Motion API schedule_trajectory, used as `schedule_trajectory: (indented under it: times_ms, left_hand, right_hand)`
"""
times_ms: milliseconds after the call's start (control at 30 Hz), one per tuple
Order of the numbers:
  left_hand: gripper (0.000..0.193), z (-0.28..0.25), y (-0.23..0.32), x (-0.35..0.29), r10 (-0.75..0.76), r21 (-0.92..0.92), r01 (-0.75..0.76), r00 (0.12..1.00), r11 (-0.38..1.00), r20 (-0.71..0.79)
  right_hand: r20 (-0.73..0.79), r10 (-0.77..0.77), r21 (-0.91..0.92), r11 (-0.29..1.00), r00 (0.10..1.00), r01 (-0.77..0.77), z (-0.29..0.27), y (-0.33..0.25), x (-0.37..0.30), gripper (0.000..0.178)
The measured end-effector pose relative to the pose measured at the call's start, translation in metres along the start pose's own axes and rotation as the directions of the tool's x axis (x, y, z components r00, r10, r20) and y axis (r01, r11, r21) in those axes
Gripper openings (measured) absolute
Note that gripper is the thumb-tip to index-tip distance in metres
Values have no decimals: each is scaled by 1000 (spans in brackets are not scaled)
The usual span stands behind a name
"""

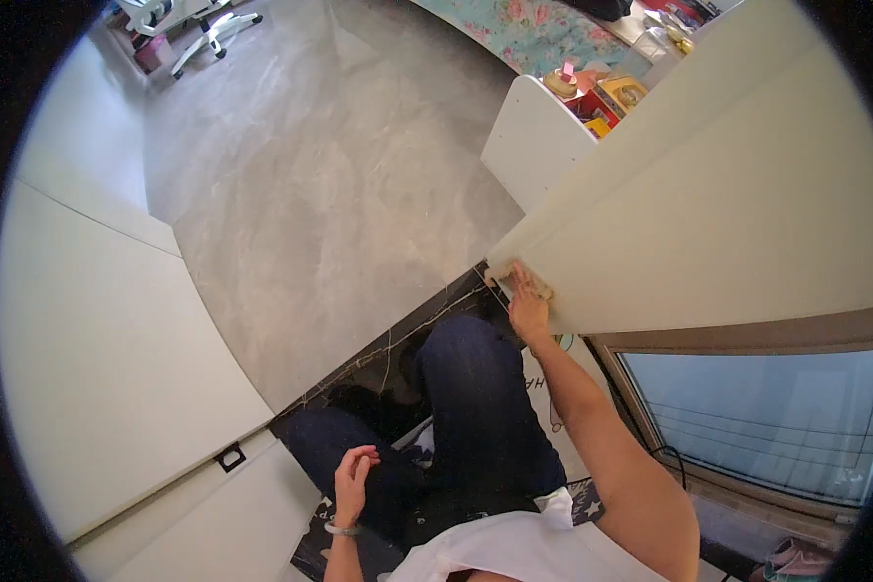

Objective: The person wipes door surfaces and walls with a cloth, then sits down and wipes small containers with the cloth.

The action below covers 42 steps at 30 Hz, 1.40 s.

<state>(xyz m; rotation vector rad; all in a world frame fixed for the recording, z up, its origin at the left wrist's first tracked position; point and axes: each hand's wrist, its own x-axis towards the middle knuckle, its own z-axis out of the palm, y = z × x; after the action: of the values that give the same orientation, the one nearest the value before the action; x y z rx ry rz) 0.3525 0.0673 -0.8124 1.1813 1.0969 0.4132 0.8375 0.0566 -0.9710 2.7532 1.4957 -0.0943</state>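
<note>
In the head view, you are standing over a grey marbled floor [320, 194] and your right hand [527, 303] is reaching up to the lower corner of a large cream door panel [727, 213]. The fingers are lying together, flat along the edge of the panel, and the thumb seems to be gripping a small light handle [514, 281] at that corner; I cannot tell if the fingers are closing fully around it. So the panel's corner is the thing you are working on, and everything else is best placed from there.

Your left hand [351, 477] is hanging well below and to the left of this corner, in front of your dark trousers [475, 407]. It is holding nothing; the fingers are curling loosely inward. A pale bracelet [341, 529] is sitting on the wrist.

As I judge it, you are in the step of swinging the panel by its corner. The next move is probably asking for a steady pull or push along the panel's arc, with the grip kept firm, because the surface looks smooth and matte.

Behind the corner, a white rounded shelf unit [538, 136] is carrying colourful small things. Right below the panel, a window [766, 417] is showing pale glass. Far left of it, another smooth cream panel [107, 369] is curving away.
</note>
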Motion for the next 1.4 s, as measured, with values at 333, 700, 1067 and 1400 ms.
schedule_trajectory:
  times_ms: [333, 700, 1067, 1400]
  left_hand:
    - [13, 7, 4, 19, 254, 342, -234, 967, 910, -15]
    - [11, 24, 1, 49, 370, 289, -378, 925, 879, 86]
    - [11, 32, 3, 51, 434, 297, -418, 901, 858, 16]
    - [10, 41, 3, 52, 362, 261, -358, 931, 897, 33]
  right_hand:
    - [119, -77, -62, 994, 990, 85, -17, 54, -92, 61]
    - [-845, -152, -505, 540, 512, -673, -540, 22, -65, 40]
    - [-737, -156, -420, 868, 657, -264, -412, -21, 1, 51]
    - [-771, -312, -441, 891, 556, -112, -526, -20, 2, 36]
